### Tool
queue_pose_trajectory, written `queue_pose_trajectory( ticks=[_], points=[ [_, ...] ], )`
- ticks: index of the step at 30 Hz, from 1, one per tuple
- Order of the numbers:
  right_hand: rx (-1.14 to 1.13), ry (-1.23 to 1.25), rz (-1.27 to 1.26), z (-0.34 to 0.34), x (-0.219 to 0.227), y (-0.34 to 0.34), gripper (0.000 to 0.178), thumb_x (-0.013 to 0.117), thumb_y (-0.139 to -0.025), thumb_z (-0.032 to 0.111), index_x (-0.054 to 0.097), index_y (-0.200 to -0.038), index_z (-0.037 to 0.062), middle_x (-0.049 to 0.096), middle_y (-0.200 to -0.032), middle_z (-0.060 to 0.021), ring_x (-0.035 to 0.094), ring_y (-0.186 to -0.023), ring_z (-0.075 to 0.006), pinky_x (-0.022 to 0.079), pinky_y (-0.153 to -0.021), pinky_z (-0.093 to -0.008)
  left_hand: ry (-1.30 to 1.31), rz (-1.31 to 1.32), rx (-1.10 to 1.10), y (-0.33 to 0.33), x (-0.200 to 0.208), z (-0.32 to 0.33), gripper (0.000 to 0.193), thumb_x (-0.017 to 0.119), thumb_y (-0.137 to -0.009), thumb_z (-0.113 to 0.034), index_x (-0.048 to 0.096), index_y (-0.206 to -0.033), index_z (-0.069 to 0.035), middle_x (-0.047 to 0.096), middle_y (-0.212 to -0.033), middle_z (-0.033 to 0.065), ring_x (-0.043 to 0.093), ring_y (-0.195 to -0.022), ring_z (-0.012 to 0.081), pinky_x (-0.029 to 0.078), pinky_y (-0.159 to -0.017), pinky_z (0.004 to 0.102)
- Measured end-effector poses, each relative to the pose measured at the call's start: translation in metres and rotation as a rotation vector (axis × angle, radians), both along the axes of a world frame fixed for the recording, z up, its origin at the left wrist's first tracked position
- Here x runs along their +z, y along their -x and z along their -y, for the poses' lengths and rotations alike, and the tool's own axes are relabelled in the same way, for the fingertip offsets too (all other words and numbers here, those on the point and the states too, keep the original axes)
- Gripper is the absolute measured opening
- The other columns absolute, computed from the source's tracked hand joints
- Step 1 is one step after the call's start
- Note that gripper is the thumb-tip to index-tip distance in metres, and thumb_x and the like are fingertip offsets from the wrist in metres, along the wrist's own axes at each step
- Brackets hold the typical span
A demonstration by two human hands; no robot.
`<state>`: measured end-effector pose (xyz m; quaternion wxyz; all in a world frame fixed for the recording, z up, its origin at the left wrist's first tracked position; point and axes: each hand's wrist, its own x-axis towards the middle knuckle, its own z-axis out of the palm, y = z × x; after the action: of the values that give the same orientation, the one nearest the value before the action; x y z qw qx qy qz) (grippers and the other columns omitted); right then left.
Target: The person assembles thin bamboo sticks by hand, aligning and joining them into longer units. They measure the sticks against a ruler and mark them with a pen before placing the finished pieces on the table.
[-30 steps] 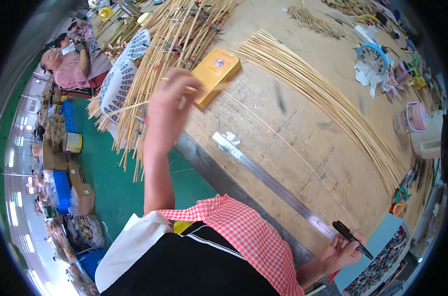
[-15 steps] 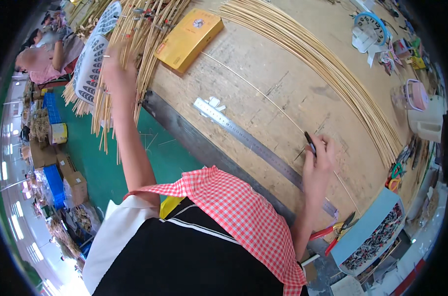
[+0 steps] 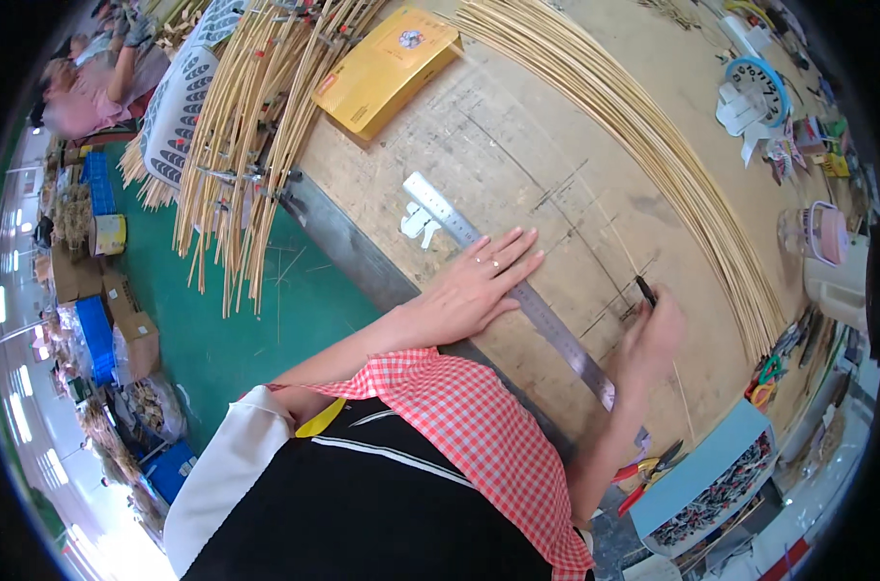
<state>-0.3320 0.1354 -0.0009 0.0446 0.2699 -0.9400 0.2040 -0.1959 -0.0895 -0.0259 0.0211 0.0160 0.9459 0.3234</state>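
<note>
My left hand (image 3: 479,288) lies flat across the steel ruler (image 3: 568,341), fingers spread, with rings on two of them. A white plastic piece (image 3: 419,226) sits by the ruler's far end. Farther right, my right hand (image 3: 648,334) is closed around a slim black pen-like tool (image 3: 645,289), whose end points away from me. A long thin bamboo stick (image 3: 609,226) runs diagonally over the table to this hand and reappears on its near side. Whether the fingers also pinch the stick is hidden.
A yellow box (image 3: 387,73) stands by clip-fitted sticks (image 3: 251,126) at left. A curved bundle of bamboo sticks (image 3: 643,126) spans the far side. Red-handled pliers (image 3: 643,481) and a light-blue box (image 3: 697,455) of small clips lie near right. Dark lines mark the wooden tabletop (image 3: 546,131).
My left hand has come from the clip-fitted sticks down onto the ruler. My right hand, still holding the black tool, has shifted slightly right and nearer to me. The stick has swung steeper.
</note>
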Motion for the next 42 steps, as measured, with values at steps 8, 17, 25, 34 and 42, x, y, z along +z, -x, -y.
queue_pose_trajectory(
  ticks=[8,17,25,34,42],
  points=[
    [0.118,0.253,-0.022,0.002,0.039,0.007,0.034,0.052,-0.071,-0.016,0.062,-0.1,-0.0018,0.062,-0.09,-0.0146,0.062,-0.084,-0.0284,0.048,-0.076,-0.0346,0.059,-0.11,0.108,0.046,-0.008,0.021,0.071,0.064,-0.086,-0.028,0.033,-0.147,-0.008,0.023,-0.156,0.0155,0.027,-0.142,0.0355,0.026,-0.113,0.0513],
    [0.148,0.16,0.117,0.011,0.017,0.017,0.035,0.054,-0.069,-0.014,0.063,-0.099,0.0008,0.062,-0.098,-0.0146,0.062,-0.089,-0.0308,0.048,-0.079,-0.0349,-0.003,-0.2,0.096,0.06,-0.002,0.057,0.058,0.064,-0.087,-0.016,0.042,-0.139,-0.004,0.041,-0.144,0.0178,0.036,-0.136,0.036,0.03,-0.112,0.0459],
    [0.181,0.147,0.22,0.01,0.003,0.028,0.031,0.057,-0.069,-0.01,0.064,-0.096,0.0028,0.061,-0.094,-0.014,0.06,-0.089,-0.0326,0.047,-0.079,-0.0391,0.093,-0.222,0.419,0.031,-0.003,0.069,0.061,0.064,-0.086,-0.007,0.039,-0.141,-0.004,0.036,-0.147,0.0167,0.035,-0.137,0.0365,0.032,-0.112,0.0431],
    [0.192,0.095,0.18,0.008,-0.002,0.021,0.033,0.057,-0.068,-0.01,0.065,-0.097,0.0034,0.061,-0.096,-0.0137,0.059,-0.09,-0.0321,0.047,-0.08,-0.0389,0.187,-0.157,0.43,0.033,-0.008,0.087,0.06,0.06,-0.089,-0.013,0.037,-0.143,-0.002,0.032,-0.151,0.0176,0.032,-0.139,0.036,0.027,-0.115,0.0435],
    [0.188,0.121,0.167,0.008,-0.001,0.017,0.028,0.054,-0.069,-0.01,0.062,-0.093,0.0004,0.06,-0.09,-0.0147,0.059,-0.084,-0.0323,0.046,-0.076,-0.0371,0.229,-0.139,0.422,0.031,-0.006,0.085,0.058,0.058,-0.09,-0.015,0.038,-0.142,-0.001,0.036,-0.149,0.0182,0.034,-0.137,0.0364,0.027,-0.115,0.0442]
  ],
)
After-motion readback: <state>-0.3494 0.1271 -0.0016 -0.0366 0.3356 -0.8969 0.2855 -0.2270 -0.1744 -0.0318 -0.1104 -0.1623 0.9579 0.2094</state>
